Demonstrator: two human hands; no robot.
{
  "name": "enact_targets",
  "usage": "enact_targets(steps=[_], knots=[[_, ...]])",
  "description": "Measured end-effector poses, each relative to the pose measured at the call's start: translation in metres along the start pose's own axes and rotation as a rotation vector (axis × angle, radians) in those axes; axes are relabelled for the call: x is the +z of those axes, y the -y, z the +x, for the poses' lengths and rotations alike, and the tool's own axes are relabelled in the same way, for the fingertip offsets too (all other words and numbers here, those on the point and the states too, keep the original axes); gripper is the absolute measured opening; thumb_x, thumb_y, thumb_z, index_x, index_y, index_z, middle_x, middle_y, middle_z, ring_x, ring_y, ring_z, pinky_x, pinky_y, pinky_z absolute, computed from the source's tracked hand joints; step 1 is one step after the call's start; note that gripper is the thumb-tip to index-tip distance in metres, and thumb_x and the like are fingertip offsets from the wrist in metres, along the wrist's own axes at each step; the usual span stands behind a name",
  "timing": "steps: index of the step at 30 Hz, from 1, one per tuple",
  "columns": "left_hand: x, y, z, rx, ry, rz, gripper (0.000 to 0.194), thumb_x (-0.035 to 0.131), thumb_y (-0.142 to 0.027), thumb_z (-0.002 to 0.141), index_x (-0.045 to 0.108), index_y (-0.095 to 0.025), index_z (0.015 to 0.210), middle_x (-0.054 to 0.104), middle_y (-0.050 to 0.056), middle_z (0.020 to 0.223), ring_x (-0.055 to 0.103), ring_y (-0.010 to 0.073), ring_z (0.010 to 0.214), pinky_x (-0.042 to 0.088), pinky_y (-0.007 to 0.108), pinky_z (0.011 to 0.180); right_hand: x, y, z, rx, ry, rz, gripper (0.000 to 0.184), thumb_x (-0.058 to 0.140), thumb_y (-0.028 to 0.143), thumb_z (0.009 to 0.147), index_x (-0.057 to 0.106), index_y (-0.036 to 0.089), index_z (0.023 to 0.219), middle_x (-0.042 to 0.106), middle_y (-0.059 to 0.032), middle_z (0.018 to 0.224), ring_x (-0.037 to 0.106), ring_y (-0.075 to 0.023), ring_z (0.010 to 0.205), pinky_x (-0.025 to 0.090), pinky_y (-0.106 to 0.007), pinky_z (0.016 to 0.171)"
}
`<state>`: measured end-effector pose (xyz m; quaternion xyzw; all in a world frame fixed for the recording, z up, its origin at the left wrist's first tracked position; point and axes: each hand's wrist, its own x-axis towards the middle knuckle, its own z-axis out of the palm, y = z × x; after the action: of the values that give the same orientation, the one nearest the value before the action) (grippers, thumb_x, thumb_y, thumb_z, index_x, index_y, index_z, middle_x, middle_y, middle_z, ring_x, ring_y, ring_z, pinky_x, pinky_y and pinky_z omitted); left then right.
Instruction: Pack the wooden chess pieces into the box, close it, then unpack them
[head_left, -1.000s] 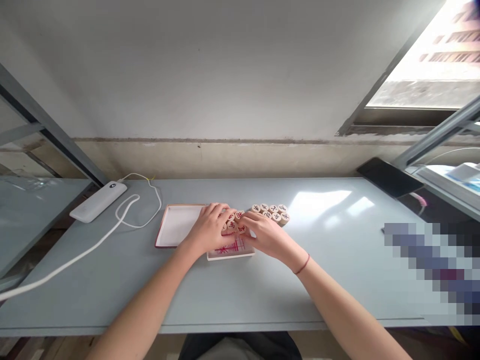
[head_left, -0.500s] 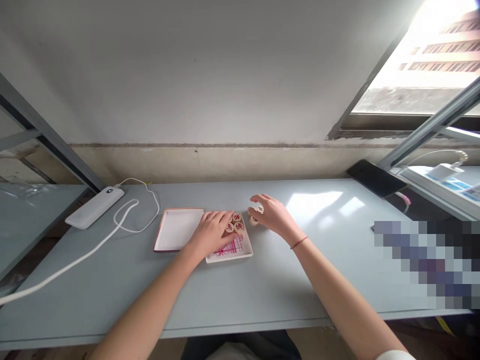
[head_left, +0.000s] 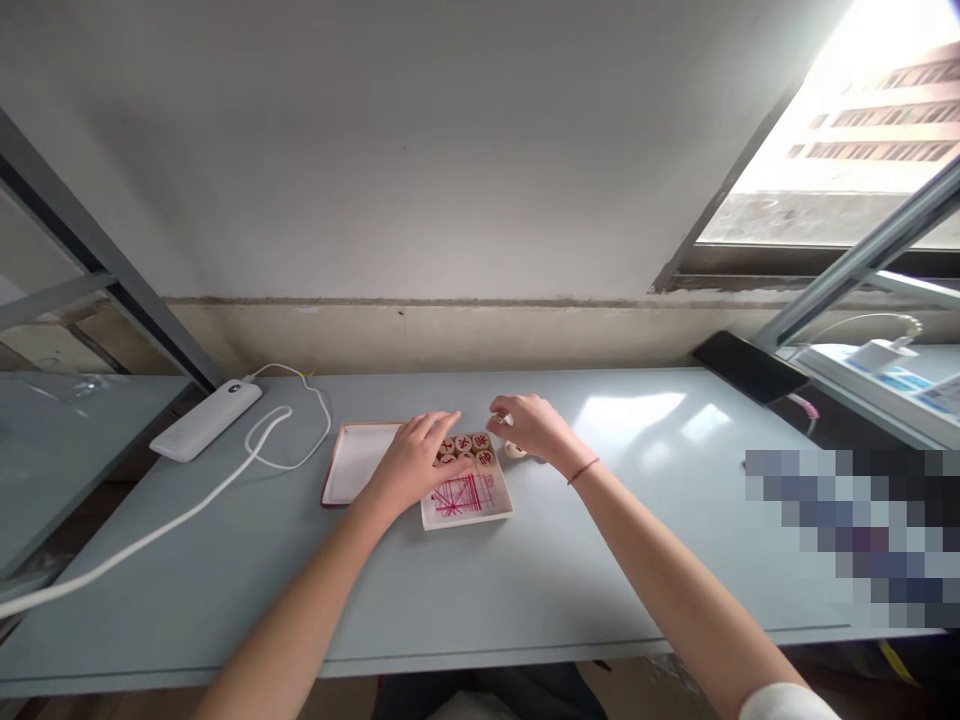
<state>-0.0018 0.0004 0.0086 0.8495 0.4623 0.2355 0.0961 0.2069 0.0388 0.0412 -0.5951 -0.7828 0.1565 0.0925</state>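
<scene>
Several round wooden xiangqi pieces [head_left: 465, 450] with red characters stand close together on the far end of a white box tray [head_left: 466, 505] printed with a pink-red line pattern. My left hand [head_left: 411, 462] rests beside them, its fingertips touching the nearest pieces. My right hand [head_left: 529, 428] hovers just above the tray's far right corner, and a small pale piece [head_left: 507, 420] shows between its fingertips. One more wooden piece [head_left: 516, 450] lies on the table just under that hand, partly hidden.
A shallow white tray with a red rim [head_left: 360, 462] sits left of the printed tray. Farther left lie a white power bank [head_left: 205, 420] and its white cable [head_left: 150, 535]. A black phone [head_left: 750, 367] lies at the far right of the grey-blue table [head_left: 600, 600].
More pieces now stand on the printed tray, packed in a tighter group. My right hand has moved left, closer to the tray. The view has tilted slightly.
</scene>
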Motion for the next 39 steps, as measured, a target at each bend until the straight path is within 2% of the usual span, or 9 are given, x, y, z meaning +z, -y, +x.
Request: enact_targets(steps=[3, 5, 8, 13, 17, 22, 28, 33, 39], knots=[[-0.004, -0.006, 0.003, 0.015, -0.032, -0.153, 0.048, 0.056, -0.042, 0.088, 0.045, -0.027, 0.133, 0.056, 0.006, 0.127, 0.057, 0.0212, 0.113, 0.047, 0.034, 0.095, 0.001, 0.008, -0.017, -0.158, -0.050, 0.430, 0.026, 0.059, 0.040, 0.082, 0.064, 0.023, 0.101, 0.071, -0.0035, 0.096, 0.065, -0.0154, 0.077, 0.047, -0.025, 0.067], [-0.006, -0.012, 0.003, 0.027, -0.046, -0.228, 0.038, 0.053, -0.037, 0.090, 0.051, -0.028, 0.127, 0.060, 0.003, 0.120, 0.060, 0.0183, 0.106, 0.049, 0.030, 0.090, 0.006, 0.012, -0.028, -0.185, -0.036, 0.638, 0.026, 0.061, 0.044, 0.081, 0.064, 0.022, 0.095, 0.070, -0.0029, 0.093, 0.065, -0.0146, 0.076, 0.049, -0.025, 0.065], [-0.009, -0.015, 0.000, 0.034, -0.050, -0.278, 0.026, 0.053, -0.035, 0.091, 0.060, -0.026, 0.114, 0.064, 0.002, 0.111, 0.063, 0.0169, 0.099, 0.050, 0.028, 0.085, 0.018, 0.017, -0.036, -0.169, 0.017, 0.859, 0.029, 0.063, 0.046, 0.079, 0.062, 0.019, 0.090, 0.069, -0.0040, 0.084, 0.065, -0.0155, 0.075, 0.050, -0.025, 0.063], [-0.016, -0.004, -0.017, 0.032, 0.011, -0.295, 0.022, 0.054, -0.035, 0.090, 0.064, -0.025, 0.108, 0.063, 0.003, 0.108, 0.063, 0.0155, 0.094, 0.050, 0.027, 0.083, 0.031, 0.014, -0.037, -0.154, 0.065, 1.092, 0.032, 0.067, 0.045, 0.077, 0.061, 0.017, 0.093, 0.066, -0.0046, 0.086, 0.063, -0.0142, 0.073, 0.051, -0.024, 0.060], [-0.020, 0.007, -0.029, 0.030, 0.087, -0.269, 0.017, 0.058, -0.034, 0.088, 0.067, -0.024, 0.098, 0.066, 0.002, 0.103, 0.063, 0.0153, 0.092, 0.048, 0.028, 0.083, 0.032, 0.009, -0.039, -0.108, 0.033, 1.057, 0.032, 0.066, 0.043, 0.078, 0.061, 0.017, 0.095, 0.065, -0.0054, 0.088, 0.062, -0.0137, 0.070, 0.049, -0.022, 0.052], [-0.021, 0.007, -0.031, 0.088, 0.162, -0.127, 0.008, 0.065, -0.030, 0.082, 0.067, -0.023, 0.086, 0.070, 0.000, 0.095, 0.061, 0.0172, 0.092, 0.043, 0.033, 0.086, 0.030, 0.008, -0.043, -0.084, -0.020, 0.921, 0.024, 0.063, 0.037, 0.081, 0.063, 0.019, 0.096, 0.064, -0.0048, 0.087, 0.062, -0.0150, 0.075, 0.053, -0.024, 0.057], [-0.027, 0.010, -0.031, 0.123, 0.174, -0.039, 0.005, 0.066, -0.026, 0.077, 0.064, -0.022, 0.078, 0.066, 0.001, 0.095, 0.057, 0.0185, 0.092, 0.042, 0.034, 0.087, 0.033, 0.017, -0.052, -0.305, -0.082, 0.717, 0.017, 0.056, 0.019, 0.083, 0.063, 0.021, 0.098, 0.058, -0.0064, 0.109, 0.061, -0.0110, 0.076, 0.055, -0.025, 0.067], [-0.034, 0.023, -0.030, -0.020, 0.124, 0.003, 0.011, 0.052, -0.029, 0.086, 0.060, -0.022, 0.085, 0.063, 0.002, 0.095, 0.056, 0.0198, 0.096, 0.043, 0.036, 0.087, 0.044, 0.036, -0.057, -0.481, -0.130, 0.491, 0.027, 0.054, 0.008, 0.081, 0.062, 0.022, 0.102, 0.062, -0.0056, 0.107, 0.061, -0.0148, 0.090, 0.052, -0.027, 0.077], [-0.024, 0.035, -0.032, -0.241, 0.184, -0.050, 0.029, 0.049, -0.045, 0.088, 0.057, -0.024, 0.107, 0.064, 0.003, 0.103, 0.061, 0.0199, 0.092, 0.047, 0.033, 0.080, 0.057, 0.050, -0.055, -0.606, -0.075, 0.230, 0.015, 0.051, 0.008, 0.086, 0.061, 0.019, 0.088, 0.066, -0.0058, 0.095, 0.061, -0.0166, 0.089, 0.048, -0.028, 0.077]])
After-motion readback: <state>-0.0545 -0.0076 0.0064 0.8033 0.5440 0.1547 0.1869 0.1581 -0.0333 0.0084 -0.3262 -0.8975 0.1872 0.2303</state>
